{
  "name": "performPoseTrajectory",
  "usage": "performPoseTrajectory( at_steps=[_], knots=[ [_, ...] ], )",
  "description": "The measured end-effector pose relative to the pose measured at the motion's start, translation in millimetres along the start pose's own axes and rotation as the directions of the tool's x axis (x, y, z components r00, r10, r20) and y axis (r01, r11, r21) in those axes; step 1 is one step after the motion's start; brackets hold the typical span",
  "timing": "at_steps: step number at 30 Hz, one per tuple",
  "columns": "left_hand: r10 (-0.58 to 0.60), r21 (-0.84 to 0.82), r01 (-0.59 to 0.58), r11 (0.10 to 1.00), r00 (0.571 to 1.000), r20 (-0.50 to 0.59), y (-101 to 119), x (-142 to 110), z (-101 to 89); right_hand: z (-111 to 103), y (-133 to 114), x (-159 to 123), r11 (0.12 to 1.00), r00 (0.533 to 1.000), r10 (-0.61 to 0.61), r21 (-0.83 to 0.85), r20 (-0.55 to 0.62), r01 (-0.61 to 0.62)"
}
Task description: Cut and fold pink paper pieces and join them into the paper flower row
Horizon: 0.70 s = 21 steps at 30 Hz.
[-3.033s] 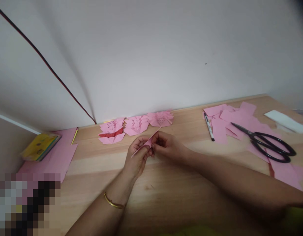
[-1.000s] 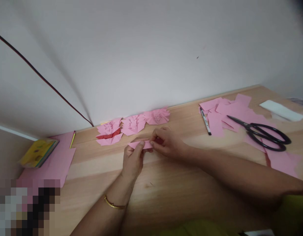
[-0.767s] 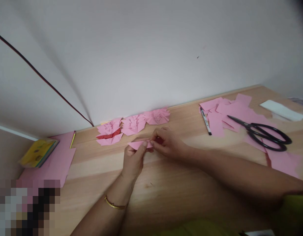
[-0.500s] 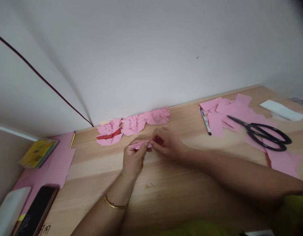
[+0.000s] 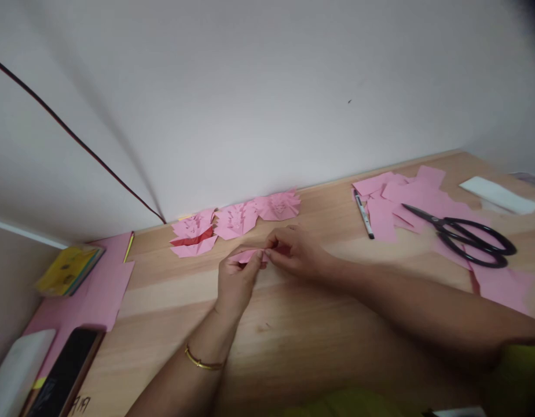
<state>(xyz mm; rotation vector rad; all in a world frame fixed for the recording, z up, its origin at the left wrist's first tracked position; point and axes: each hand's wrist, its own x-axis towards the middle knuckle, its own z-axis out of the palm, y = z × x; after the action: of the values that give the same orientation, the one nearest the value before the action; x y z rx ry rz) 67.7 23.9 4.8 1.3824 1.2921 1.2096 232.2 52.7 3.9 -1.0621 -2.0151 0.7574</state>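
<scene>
Between my hands, above the middle of the table, is a small folded piece of pink paper [image 5: 246, 256]. My left hand [image 5: 238, 281] is closed on it, with the thumb pressed on its near face. Pinched at the paper's right end is my right hand [image 5: 293, 255], thumb and finger together; its fingers partly hide that end. Just beyond my hands, pink paper cutouts with jagged edges [image 5: 236, 220] lie in a row along the wall, and the leftmost one [image 5: 193, 234] shows a red strip.
At right, black-handled scissors [image 5: 476, 240] and a marker pen [image 5: 363, 214] lie on and beside pink paper scraps [image 5: 413, 188]. A white folded strip [image 5: 499, 194] is farther right. At left are pink sheets [image 5: 98, 289], a yellow packet [image 5: 68, 271] and a black box [image 5: 63, 370].
My right thumb and fingers have shifted very slightly at the paper's right end. Otherwise the hands and the paper stay in place.
</scene>
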Motion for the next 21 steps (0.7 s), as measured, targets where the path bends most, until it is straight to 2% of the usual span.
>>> performPoseTrajectory(
  at_steps=[4,8,11,21],
  knots=[
    [-0.037,-0.037,0.037,0.999,0.999,0.011,-1.6,-0.6,1.2,-1.9,-2.0,0.7,0.998,0.999,0.036,0.046,0.038,-0.037],
    [-0.139,-0.254,0.145,0.956,0.989,0.041,-10.5,-2.1,4.7,-4.0,-4.6,0.3,0.963,0.987,0.127,0.225,0.098,-0.147],
    [-0.161,-0.327,0.165,0.931,0.986,0.041,-16.8,-2.4,6.7,-5.4,-6.5,0.6,0.912,0.970,0.200,0.335,0.140,-0.236],
    [-0.236,-0.391,0.225,0.892,0.972,0.021,-18.3,-0.3,6.3,-3.3,-4.8,2.0,0.882,0.958,0.233,0.379,0.168,-0.281]
  ],
)
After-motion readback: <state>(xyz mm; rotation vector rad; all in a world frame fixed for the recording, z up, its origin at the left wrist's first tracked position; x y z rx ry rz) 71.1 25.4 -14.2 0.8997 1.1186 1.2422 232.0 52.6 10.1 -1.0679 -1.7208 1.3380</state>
